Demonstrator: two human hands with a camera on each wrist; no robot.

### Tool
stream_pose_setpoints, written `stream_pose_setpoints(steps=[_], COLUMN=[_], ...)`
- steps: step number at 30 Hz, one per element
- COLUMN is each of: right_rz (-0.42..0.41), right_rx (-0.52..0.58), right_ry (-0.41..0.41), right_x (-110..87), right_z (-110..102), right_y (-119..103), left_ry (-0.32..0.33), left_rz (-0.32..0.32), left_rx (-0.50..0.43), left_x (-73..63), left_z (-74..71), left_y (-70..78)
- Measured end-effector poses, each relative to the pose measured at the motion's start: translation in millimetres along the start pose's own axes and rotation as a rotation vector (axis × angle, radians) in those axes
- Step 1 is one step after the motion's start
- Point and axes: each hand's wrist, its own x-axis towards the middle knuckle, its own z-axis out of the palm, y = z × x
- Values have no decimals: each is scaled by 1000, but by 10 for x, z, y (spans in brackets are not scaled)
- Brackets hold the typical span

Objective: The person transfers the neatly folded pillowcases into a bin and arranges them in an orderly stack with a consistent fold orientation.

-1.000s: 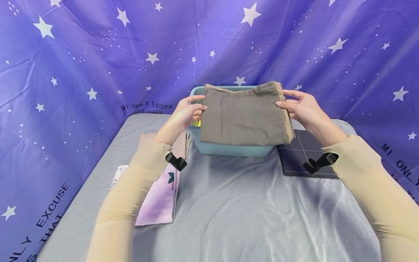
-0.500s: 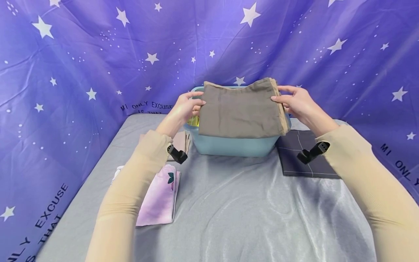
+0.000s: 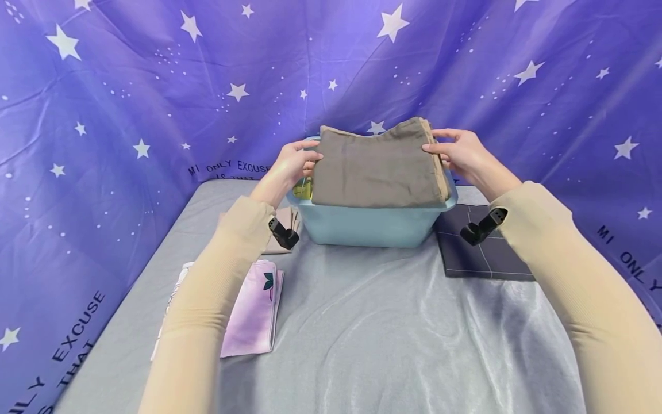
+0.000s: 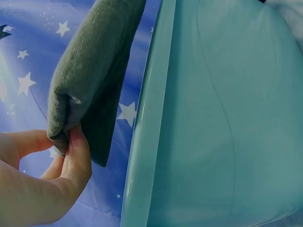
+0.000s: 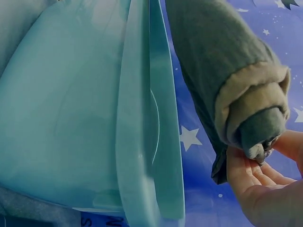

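Observation:
A folded grey-brown garment (image 3: 377,169) with a tan edge hangs over the light blue plastic tub (image 3: 367,227), its lower edge overlapping the front rim in the head view. My left hand (image 3: 292,164) pinches its left end between thumb and fingers. At the opposite end, my right hand (image 3: 465,152) grips the layered tan edge, thumb in front. From the left wrist, the garment (image 4: 94,61) shows as a thick fold above the tub's rim (image 4: 142,142). Its rolled layers (image 5: 255,99) are visible in the right wrist view. Something yellow (image 3: 303,190) inside the tub is mostly hidden.
Left of the tub lies a folded beige cloth (image 3: 281,230), with a folded lilac cloth (image 3: 250,322) nearer, partly behind my left sleeve. A folded dark grey cloth (image 3: 481,256) with thin white lines lies to the right. A purple star-printed curtain (image 3: 238,57) stands behind the grey-covered surface (image 3: 362,328).
Both hands have carried the garment farther back and slightly left over the tub, so more of the tub's front now shows. The grip stays the same.

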Motion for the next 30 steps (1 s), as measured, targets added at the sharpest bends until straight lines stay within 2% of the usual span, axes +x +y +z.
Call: stream_pose_setpoints(steps=[11,20,30], right_rz=[31,22,32], right_rx=[-42,-131,-189], right_ry=[6,22,37], right_x=[102,170,209], right_z=[24,35,58], right_y=[-12,13,30], left_ry=[32,61,69], left_rz=[-16,-29,-13], left_rx=[44,65,79], left_x=[116,185,223], left_z=[12,13,17], left_y=[51,45,22])
